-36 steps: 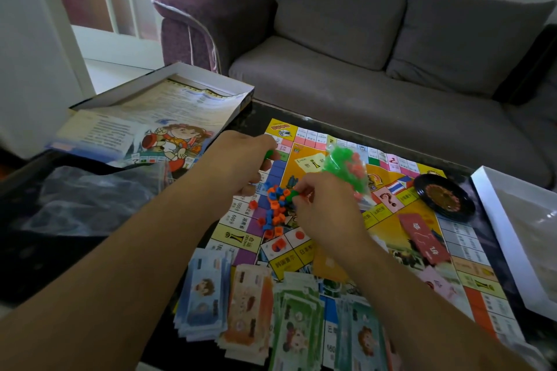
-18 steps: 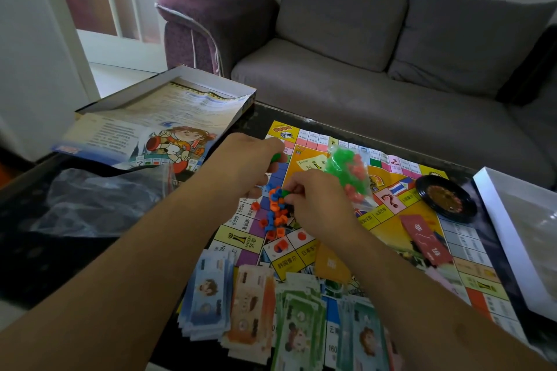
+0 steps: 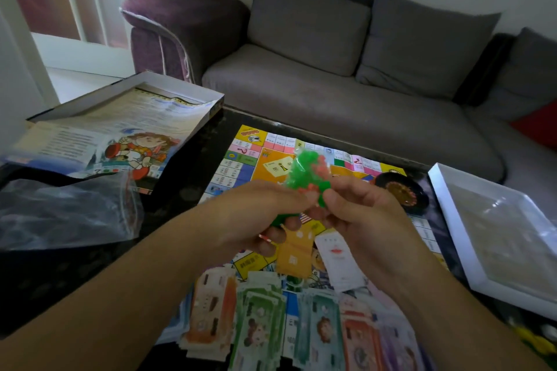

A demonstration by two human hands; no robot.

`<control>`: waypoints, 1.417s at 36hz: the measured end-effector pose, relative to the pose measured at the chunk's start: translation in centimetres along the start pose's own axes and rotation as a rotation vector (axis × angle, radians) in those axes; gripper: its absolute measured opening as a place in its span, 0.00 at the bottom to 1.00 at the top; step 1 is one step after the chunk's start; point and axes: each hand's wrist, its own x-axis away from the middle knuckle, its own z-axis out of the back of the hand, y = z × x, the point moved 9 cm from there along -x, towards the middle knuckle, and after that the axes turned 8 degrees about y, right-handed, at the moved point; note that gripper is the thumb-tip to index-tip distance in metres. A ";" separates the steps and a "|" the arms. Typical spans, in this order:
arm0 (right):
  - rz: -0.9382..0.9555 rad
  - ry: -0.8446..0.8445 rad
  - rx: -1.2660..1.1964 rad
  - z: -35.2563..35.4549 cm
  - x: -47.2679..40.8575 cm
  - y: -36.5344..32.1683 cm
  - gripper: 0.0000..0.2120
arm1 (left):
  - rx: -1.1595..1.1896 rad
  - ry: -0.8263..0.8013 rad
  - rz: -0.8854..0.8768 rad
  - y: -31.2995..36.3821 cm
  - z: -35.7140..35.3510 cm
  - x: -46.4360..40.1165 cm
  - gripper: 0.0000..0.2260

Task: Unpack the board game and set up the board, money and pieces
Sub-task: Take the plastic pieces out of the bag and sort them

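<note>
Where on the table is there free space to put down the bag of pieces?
Bare dark table lies between the box lid, the empty plastic bag and the board. The near board edge is crowded with money and cards.

A home living room: a grey fabric sofa (image 3: pixel 346 93) with purple armrest stands behind a dark glossy coffee table (image 3: pixel 180 190).

One head-worn camera looks forward and down, close above both hands; beyond the fingers (image 3: pixel 297 199) lie the board (image 3: pixel 241 166) and sofa (image 3: pixel 331 99).
</note>
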 end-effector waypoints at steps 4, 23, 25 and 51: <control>0.064 -0.034 -0.045 0.7 2.0 -1.1 0.10 | 0.168 -0.088 -0.015 0.1 -3.2 0.8 0.13; 0.552 0.056 0.574 1.5 4.4 -6.6 0.07 | 0.486 -0.007 0.017 -0.5 -5.5 1.1 0.09; 0.616 0.061 0.632 1.5 4.6 -7.0 0.07 | 0.476 -0.012 0.016 -0.4 -5.7 1.2 0.09; 0.883 0.005 1.057 -0.4 5.9 -6.4 0.11 | 0.251 0.111 -0.020 0.0 -3.8 1.5 0.12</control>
